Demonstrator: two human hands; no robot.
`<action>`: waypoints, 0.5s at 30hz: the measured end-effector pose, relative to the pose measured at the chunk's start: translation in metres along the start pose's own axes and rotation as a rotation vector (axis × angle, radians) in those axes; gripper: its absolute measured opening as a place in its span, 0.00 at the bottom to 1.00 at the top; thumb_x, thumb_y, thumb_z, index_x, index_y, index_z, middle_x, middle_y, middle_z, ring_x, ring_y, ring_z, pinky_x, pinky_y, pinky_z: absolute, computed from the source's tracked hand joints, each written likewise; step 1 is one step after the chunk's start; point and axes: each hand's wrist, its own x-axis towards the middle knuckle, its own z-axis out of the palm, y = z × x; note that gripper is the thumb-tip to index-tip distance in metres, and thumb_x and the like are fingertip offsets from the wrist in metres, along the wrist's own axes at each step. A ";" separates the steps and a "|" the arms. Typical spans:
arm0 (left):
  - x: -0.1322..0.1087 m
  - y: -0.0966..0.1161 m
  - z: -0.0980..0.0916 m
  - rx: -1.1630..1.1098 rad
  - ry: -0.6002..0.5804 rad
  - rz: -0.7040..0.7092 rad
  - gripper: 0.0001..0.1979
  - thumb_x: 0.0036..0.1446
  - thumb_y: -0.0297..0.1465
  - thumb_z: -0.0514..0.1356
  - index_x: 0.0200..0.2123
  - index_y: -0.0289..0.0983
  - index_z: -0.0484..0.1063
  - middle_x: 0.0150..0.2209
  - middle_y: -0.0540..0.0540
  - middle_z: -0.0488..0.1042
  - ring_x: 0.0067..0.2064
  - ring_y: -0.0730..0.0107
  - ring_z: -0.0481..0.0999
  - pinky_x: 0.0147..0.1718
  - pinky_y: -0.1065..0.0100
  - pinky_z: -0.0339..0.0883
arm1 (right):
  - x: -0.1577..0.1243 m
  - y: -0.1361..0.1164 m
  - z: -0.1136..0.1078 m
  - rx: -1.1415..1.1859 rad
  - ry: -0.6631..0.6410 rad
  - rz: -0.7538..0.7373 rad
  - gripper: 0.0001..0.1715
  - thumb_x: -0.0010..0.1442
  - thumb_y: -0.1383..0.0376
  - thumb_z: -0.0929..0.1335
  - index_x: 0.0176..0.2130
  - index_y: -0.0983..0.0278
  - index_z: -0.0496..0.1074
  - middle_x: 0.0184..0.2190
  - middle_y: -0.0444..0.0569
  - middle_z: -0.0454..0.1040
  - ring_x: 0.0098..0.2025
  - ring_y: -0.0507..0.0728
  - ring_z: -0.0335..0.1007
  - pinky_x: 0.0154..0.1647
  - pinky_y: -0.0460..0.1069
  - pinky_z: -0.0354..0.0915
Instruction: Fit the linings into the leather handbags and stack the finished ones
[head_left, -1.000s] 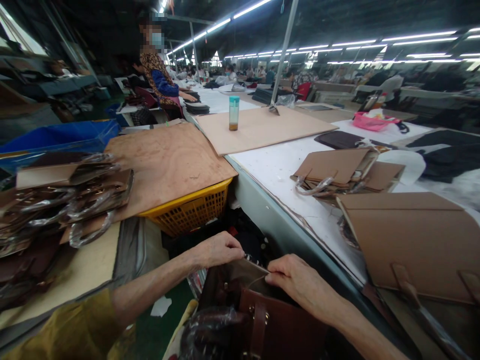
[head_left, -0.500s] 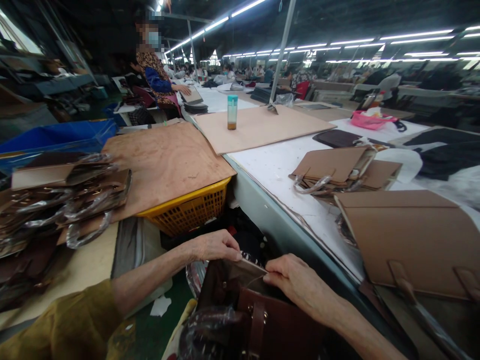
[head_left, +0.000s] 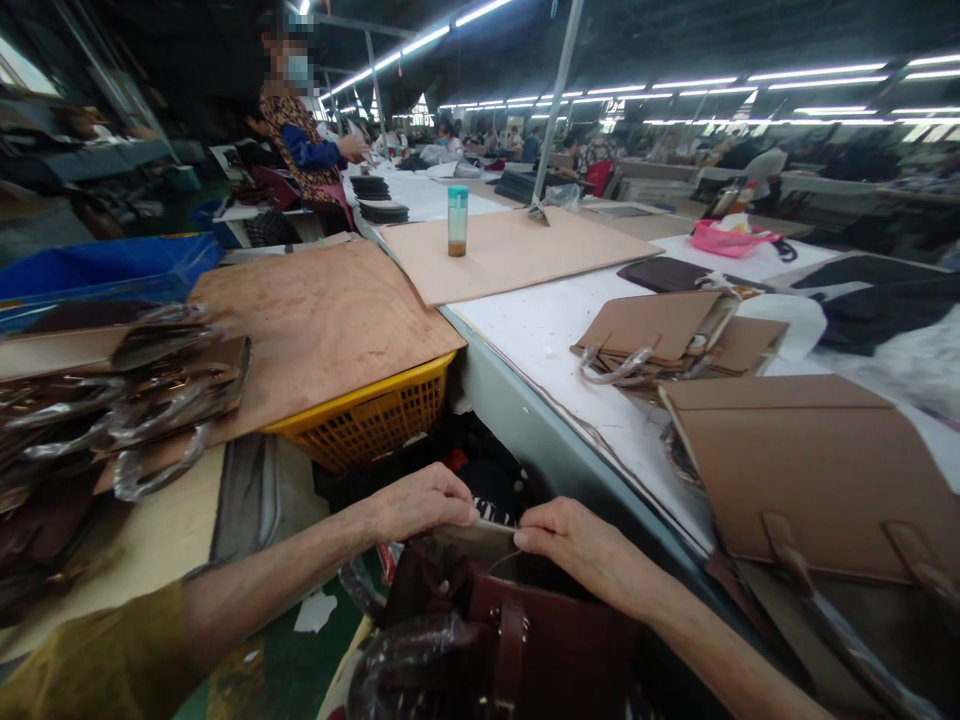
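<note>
A dark brown leather bag [head_left: 555, 640] with a strap and plastic-wrapped handle lies in my lap at the bottom of the view. My left hand [head_left: 420, 503] pinches the far edge of its beige inner lining [head_left: 480, 535]. My right hand [head_left: 574, 545] pinches the same edge a little to the right, fingers closed. The two hands almost touch at the bag's opening.
A tan bag [head_left: 810, 470] lies on the white table [head_left: 540, 330] at right, more tan bags [head_left: 667, 335] behind it. A yellow basket [head_left: 382, 410] under a board, wrapped brown bags [head_left: 112, 390] at left, a teal bottle [head_left: 457, 220], and a standing person [head_left: 300, 130] beyond.
My two hands have drawn closer together along the lining's edge. The person at the back has lifted a hand from the table.
</note>
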 end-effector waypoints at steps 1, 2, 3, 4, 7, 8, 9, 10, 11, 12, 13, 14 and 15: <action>-0.002 0.001 0.001 -0.003 0.010 0.003 0.12 0.46 0.37 0.55 0.19 0.35 0.64 0.13 0.56 0.52 0.16 0.79 0.50 0.14 0.73 0.41 | 0.001 -0.002 0.000 -0.002 -0.001 0.008 0.18 0.56 0.59 0.60 0.19 0.64 0.57 0.17 0.37 0.49 0.21 0.48 0.47 0.21 0.45 0.43; -0.003 0.001 0.002 -0.009 0.015 0.006 0.12 0.46 0.37 0.55 0.19 0.35 0.64 0.13 0.56 0.52 0.16 0.79 0.50 0.14 0.73 0.40 | 0.003 -0.003 0.000 -0.005 -0.003 0.019 0.17 0.56 0.59 0.60 0.19 0.63 0.57 0.17 0.37 0.49 0.21 0.48 0.47 0.21 0.45 0.43; -0.004 0.001 0.003 -0.019 0.019 0.005 0.12 0.46 0.37 0.55 0.19 0.35 0.64 0.13 0.56 0.52 0.16 0.79 0.50 0.14 0.73 0.40 | 0.004 -0.005 0.001 -0.005 -0.005 0.028 0.17 0.56 0.59 0.61 0.19 0.63 0.57 0.17 0.37 0.50 0.22 0.48 0.48 0.21 0.46 0.43; -0.004 0.001 0.004 -0.031 0.025 0.002 0.12 0.46 0.37 0.55 0.19 0.35 0.64 0.13 0.57 0.51 0.15 0.79 0.49 0.13 0.73 0.40 | 0.006 -0.006 0.001 -0.002 -0.009 0.033 0.17 0.55 0.59 0.61 0.20 0.63 0.57 0.17 0.37 0.50 0.22 0.48 0.48 0.21 0.46 0.43; -0.006 0.000 0.007 -0.068 0.050 -0.036 0.10 0.45 0.36 0.55 0.19 0.35 0.63 0.13 0.57 0.51 0.15 0.79 0.49 0.13 0.73 0.39 | 0.008 -0.008 0.003 0.013 -0.012 0.031 0.16 0.55 0.59 0.61 0.20 0.63 0.58 0.18 0.37 0.50 0.22 0.48 0.49 0.22 0.46 0.44; -0.007 0.000 0.008 -0.073 0.061 -0.055 0.10 0.45 0.35 0.54 0.18 0.35 0.63 0.13 0.56 0.51 0.15 0.79 0.49 0.13 0.73 0.38 | 0.008 -0.008 0.004 0.008 -0.005 0.031 0.16 0.55 0.60 0.61 0.20 0.63 0.58 0.18 0.37 0.50 0.22 0.48 0.49 0.22 0.46 0.44; -0.008 0.000 0.009 -0.072 0.075 -0.070 0.10 0.44 0.35 0.54 0.18 0.35 0.63 0.13 0.56 0.51 0.15 0.79 0.49 0.13 0.72 0.38 | 0.008 -0.008 0.004 -0.006 0.004 0.032 0.16 0.55 0.60 0.61 0.19 0.63 0.59 0.17 0.37 0.50 0.22 0.48 0.49 0.22 0.46 0.44; -0.009 0.000 0.010 -0.069 0.088 -0.081 0.10 0.44 0.35 0.54 0.18 0.35 0.64 0.13 0.56 0.51 0.15 0.79 0.49 0.13 0.72 0.38 | 0.007 -0.008 0.005 -0.026 0.020 0.030 0.16 0.54 0.61 0.61 0.19 0.64 0.59 0.17 0.37 0.50 0.22 0.48 0.49 0.23 0.46 0.44; -0.009 0.000 0.011 -0.067 0.102 -0.088 0.10 0.44 0.35 0.54 0.18 0.35 0.64 0.13 0.56 0.52 0.15 0.79 0.49 0.14 0.72 0.38 | 0.007 -0.009 0.006 -0.051 0.038 0.025 0.16 0.54 0.61 0.61 0.18 0.64 0.59 0.17 0.38 0.51 0.22 0.48 0.49 0.23 0.46 0.44; -0.010 0.000 0.012 -0.066 0.115 -0.090 0.10 0.44 0.35 0.54 0.18 0.35 0.64 0.13 0.56 0.52 0.15 0.79 0.49 0.14 0.72 0.38 | 0.007 -0.010 0.007 -0.076 0.059 0.015 0.16 0.54 0.62 0.61 0.18 0.64 0.59 0.17 0.38 0.51 0.22 0.49 0.50 0.23 0.45 0.45; -0.010 0.000 0.013 -0.067 0.126 -0.087 0.10 0.44 0.35 0.54 0.18 0.35 0.64 0.13 0.56 0.52 0.16 0.79 0.49 0.14 0.72 0.38 | 0.007 -0.012 0.008 -0.096 0.078 -0.001 0.17 0.54 0.62 0.61 0.18 0.64 0.59 0.17 0.38 0.52 0.22 0.49 0.50 0.24 0.45 0.45; -0.010 0.000 0.014 -0.069 0.133 -0.080 0.10 0.44 0.35 0.54 0.18 0.35 0.63 0.13 0.56 0.52 0.16 0.79 0.49 0.14 0.72 0.39 | 0.008 -0.014 0.009 -0.105 0.084 -0.020 0.17 0.55 0.61 0.61 0.18 0.64 0.59 0.17 0.38 0.53 0.22 0.49 0.51 0.24 0.45 0.46; -0.010 -0.001 0.014 -0.071 0.135 -0.070 0.10 0.44 0.35 0.54 0.18 0.35 0.63 0.13 0.56 0.51 0.16 0.79 0.49 0.14 0.72 0.39 | 0.009 -0.017 0.010 -0.101 0.078 -0.040 0.17 0.55 0.61 0.61 0.18 0.64 0.58 0.17 0.38 0.53 0.22 0.49 0.51 0.24 0.45 0.46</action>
